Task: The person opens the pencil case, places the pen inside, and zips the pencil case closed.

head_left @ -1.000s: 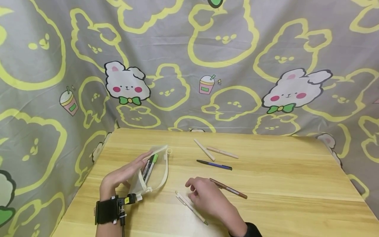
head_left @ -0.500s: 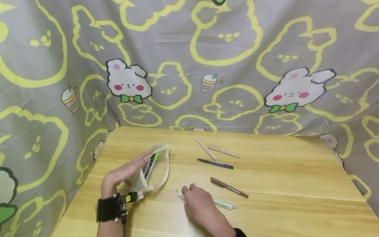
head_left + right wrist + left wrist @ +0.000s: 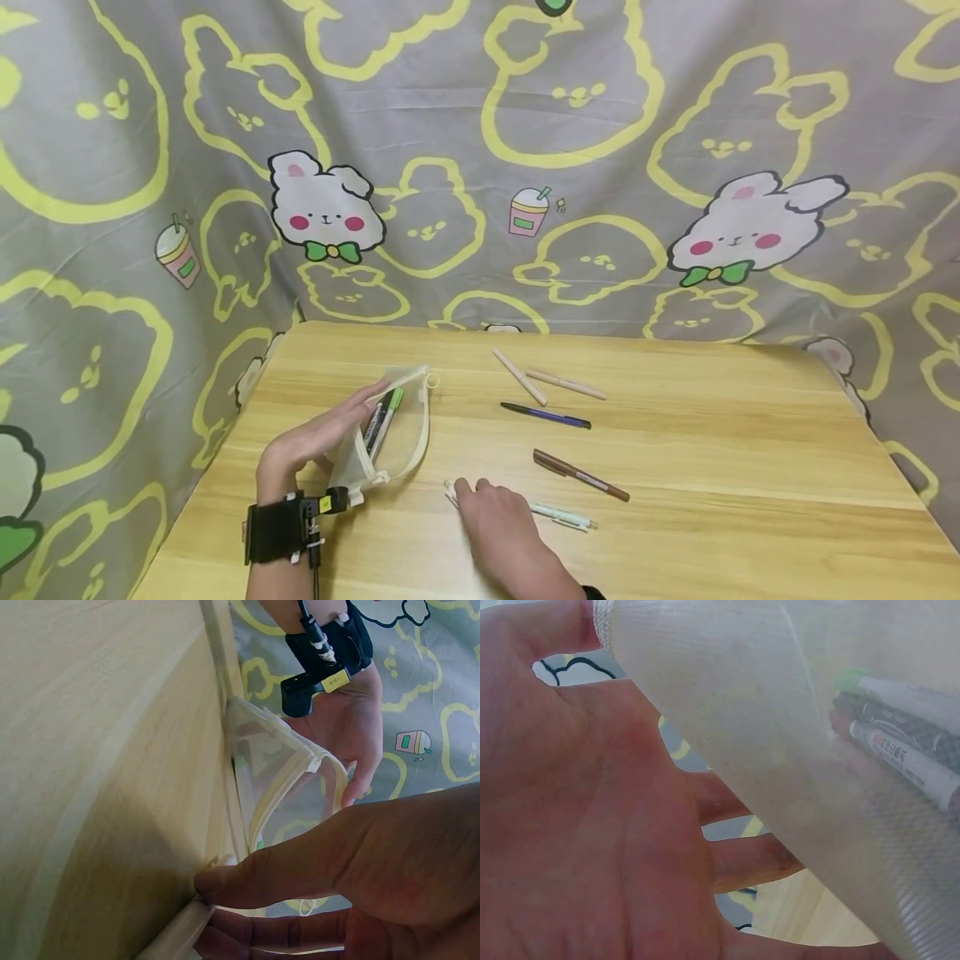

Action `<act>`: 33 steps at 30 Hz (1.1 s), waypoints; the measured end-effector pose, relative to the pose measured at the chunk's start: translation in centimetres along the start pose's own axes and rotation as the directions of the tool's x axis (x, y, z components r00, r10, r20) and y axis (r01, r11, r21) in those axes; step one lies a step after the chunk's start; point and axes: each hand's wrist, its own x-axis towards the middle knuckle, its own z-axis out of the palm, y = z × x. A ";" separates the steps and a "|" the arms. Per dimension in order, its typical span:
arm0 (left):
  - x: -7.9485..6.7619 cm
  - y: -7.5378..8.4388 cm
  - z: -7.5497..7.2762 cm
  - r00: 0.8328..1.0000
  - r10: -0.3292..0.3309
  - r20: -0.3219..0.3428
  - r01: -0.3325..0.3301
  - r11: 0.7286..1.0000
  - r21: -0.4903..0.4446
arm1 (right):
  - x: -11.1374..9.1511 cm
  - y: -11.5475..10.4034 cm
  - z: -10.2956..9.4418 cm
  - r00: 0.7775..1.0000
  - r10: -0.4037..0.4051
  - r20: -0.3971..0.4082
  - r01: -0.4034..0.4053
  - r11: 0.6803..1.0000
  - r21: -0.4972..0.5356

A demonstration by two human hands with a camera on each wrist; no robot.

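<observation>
My left hand (image 3: 330,433) holds a translucent zip pouch (image 3: 405,442) with a cream rim, its mouth gaping toward the right. Thumb at the rim, fingers stretched along the pouch's outer side. Inside lie several markers (image 3: 907,750), one with a green cap (image 3: 395,398). My right hand (image 3: 498,525) is low over the table, just right of the pouch, and pinches a slim beige pen (image 3: 176,930) between thumb and fingers. In the head view that hand covers most of this pen; its tip end shows beyond the fingertips.
A pale green pen (image 3: 562,515) lies right beside my right hand. Farther back on the wooden table (image 3: 750,450) are a brown pen (image 3: 581,475), a blue-and-black pen (image 3: 546,415) and two beige pens (image 3: 519,377), (image 3: 566,384). A patterned curtain (image 3: 450,108) surrounds the table.
My right hand has come down onto the beige pen and pinches it, shifting slightly left and uncovering the pale green pen. The left hand keeps the pouch in place.
</observation>
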 end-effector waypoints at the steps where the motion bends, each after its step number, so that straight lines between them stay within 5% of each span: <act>1: 0.0 0.1 0.0 1.000 -0.001 0.001 0.001 1.000 -0.001 | 0.0 0.0 0.1 1.000 0.003 0.001 -0.003 1.000 -0.003; 17: -0.1 0.0 0.2 1.000 -0.021 -0.009 0.021 0.999 -0.028 | -0.1 -0.1 0.0 0.999 -0.002 0.046 0.001 1.000 0.015; 33: -0.1 0.1 0.3 1.000 -0.016 -0.010 0.016 0.999 -0.034 | 0.9 2.0 -1.8 0.991 0.041 -0.127 -0.022 0.989 0.148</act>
